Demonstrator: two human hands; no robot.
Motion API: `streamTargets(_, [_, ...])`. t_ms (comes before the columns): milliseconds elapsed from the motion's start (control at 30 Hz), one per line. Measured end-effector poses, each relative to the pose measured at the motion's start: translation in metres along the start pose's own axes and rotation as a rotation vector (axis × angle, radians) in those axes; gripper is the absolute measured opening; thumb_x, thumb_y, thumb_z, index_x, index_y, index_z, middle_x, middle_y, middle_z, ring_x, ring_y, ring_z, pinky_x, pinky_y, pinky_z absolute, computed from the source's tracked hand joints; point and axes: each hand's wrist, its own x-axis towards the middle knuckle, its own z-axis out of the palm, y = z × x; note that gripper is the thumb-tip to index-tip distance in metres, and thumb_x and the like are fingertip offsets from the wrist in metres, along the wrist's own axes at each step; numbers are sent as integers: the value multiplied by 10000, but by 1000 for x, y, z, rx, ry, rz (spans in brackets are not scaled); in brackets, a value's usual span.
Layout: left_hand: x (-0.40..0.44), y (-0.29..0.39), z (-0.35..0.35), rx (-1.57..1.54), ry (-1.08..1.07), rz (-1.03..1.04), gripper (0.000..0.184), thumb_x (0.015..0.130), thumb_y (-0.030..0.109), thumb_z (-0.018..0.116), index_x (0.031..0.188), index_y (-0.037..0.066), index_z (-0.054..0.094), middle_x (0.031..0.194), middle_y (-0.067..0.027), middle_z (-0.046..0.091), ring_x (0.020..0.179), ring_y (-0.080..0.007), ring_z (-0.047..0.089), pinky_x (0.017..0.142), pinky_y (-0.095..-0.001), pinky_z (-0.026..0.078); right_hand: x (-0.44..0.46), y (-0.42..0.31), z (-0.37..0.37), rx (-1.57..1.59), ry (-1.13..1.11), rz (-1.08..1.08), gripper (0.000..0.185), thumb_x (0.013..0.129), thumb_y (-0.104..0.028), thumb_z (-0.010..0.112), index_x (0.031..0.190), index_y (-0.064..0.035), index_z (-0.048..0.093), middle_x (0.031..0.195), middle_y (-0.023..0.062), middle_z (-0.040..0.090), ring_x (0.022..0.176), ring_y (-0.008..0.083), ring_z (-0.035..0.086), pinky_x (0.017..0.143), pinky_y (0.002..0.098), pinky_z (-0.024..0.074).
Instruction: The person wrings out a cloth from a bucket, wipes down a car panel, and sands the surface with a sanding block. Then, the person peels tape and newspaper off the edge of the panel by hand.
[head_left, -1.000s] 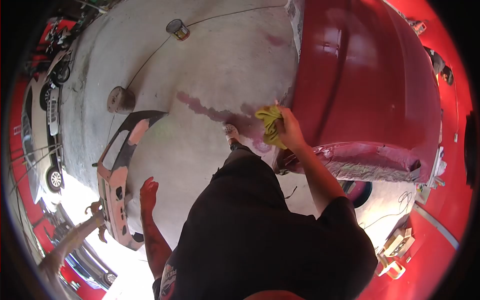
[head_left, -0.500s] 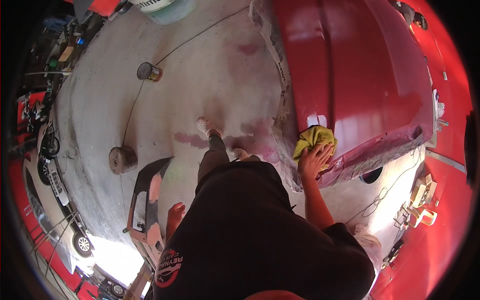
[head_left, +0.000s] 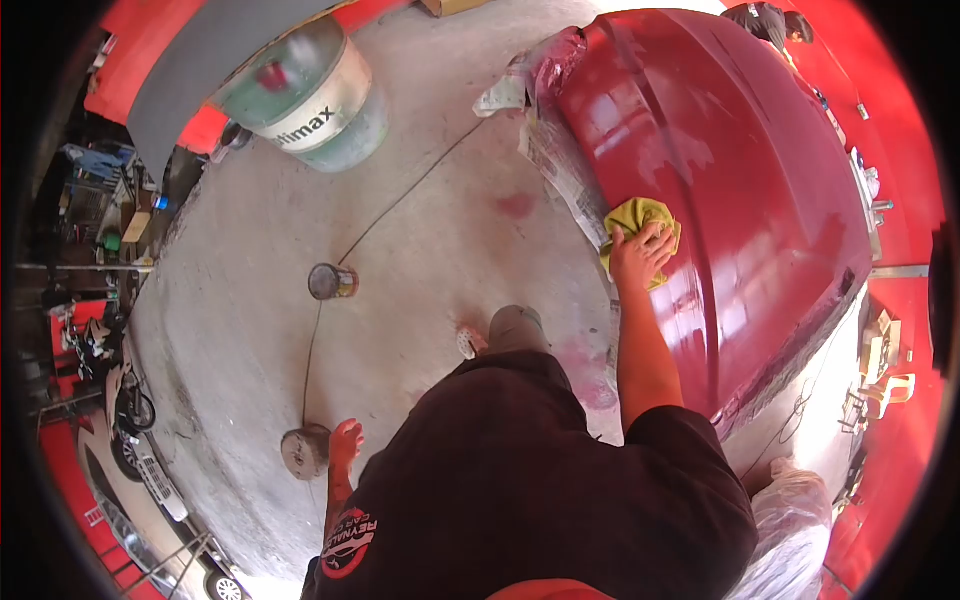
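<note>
My right hand (head_left: 643, 255) presses a yellow-green cloth (head_left: 640, 215) onto a glossy red car hood (head_left: 755, 235), close to its left edge. The fingers lie over the bunched cloth. Masking newspaper (head_left: 560, 170) runs along that edge of the hood. Over the floor on the other side, my left hand (head_left: 346, 441) hangs with its fingers apart and nothing in it. Just beyond it, a round block (head_left: 305, 452) sits on the floor.
A can (head_left: 333, 282) stands on the concrete floor near a long cable (head_left: 410, 193). A large labelled tub (head_left: 335, 115) is at the upper left, beside a grey panel (head_left: 190, 70). Another person (head_left: 765, 25) is beyond the hood. Plastic sheeting (head_left: 795, 515) lies lower right.
My view and body have moved forward along the hood. The right hand and cloth are farther up its left edge. The tub shows more fully, and the door-like part near my left hand has left view.
</note>
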Motion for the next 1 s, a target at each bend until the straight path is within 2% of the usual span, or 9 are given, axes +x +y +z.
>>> streamTargets(200, [67,88,-27,-121,65,16,473,923,332,625,1331,105,548,1228,-73,644,973,-191,669,710,-336,492,86,-88,25,12,-78,-87,845,929,-604,469,1478,12,286,1551,300,184,1460,461,88,1164,580,88])
streamTargets(267, [89,103,-21,-154,-2,61,478,927,306,621,1333,66,541,1236,-106,639,1024,-216,661,770,-374,512,114,-117,39,15,-73,-132,827,935,-599,460,1478,2,296,1553,293,187,1461,457,97,1164,578,94])
streamTargets(300, [98,110,-20,-141,0,66,478,927,306,621,1333,66,541,1236,-106,639,1024,-216,661,770,-374,512,128,-131,46,18,-64,-183,809,942,-595,451,1479,-8,306,1555,287,189,1461,453,105,1165,577,99])
streamTargets(367, [112,132,-19,90,-102,304,482,933,276,607,1323,1,540,1255,-156,630,1098,-256,637,887,-394,507,153,-156,56,12,-31,-220,737,952,-541,466,1480,-46,327,1564,251,205,1459,442,137,1164,572,129])
streamTargets(433, [123,156,-15,146,-132,292,481,933,272,605,1320,-7,540,1255,-163,629,1107,-260,633,900,-391,501,183,-172,63,35,-83,-386,662,951,-476,492,1471,-89,359,1565,214,236,1453,435,168,1161,569,156])
streamTargets(467, [129,168,-13,146,-138,263,481,933,270,604,1319,-10,541,1256,-166,628,1111,-261,631,907,-389,498,194,-178,57,38,-101,-390,598,942,-408,516,1461,-141,387,1559,155,284,1456,392,198,1162,558,178])
streamTargets(600, [155,229,-13,168,-135,254,481,933,263,600,1313,-25,542,1257,-180,626,1128,-268,622,933,-383,487,250,-171,72,98,-82,-423,533,924,-306,541,1426,-166,431,1528,89,366,1434,319,297,1150,539,238])
streamTargets(733, [169,296,-19,165,-107,278,480,932,255,597,1308,-39,542,1257,-193,624,1146,-274,614,960,-377,476,313,-168,72,20,-71,-409,521,891,-194,521,1407,-165,453,1531,80,368,1434,313,303,1141,565,242])
streamTargets(1000, [194,423,-46,258,-50,234,464,927,232,581,1289,-58,558,1256,-222,622,1182,-278,598,1001,-352,450,434,-203,96,-160,46,-446,371,921,-211,482,1283,-171,551,1466,48,420,1405,283,336,1079,558,320])
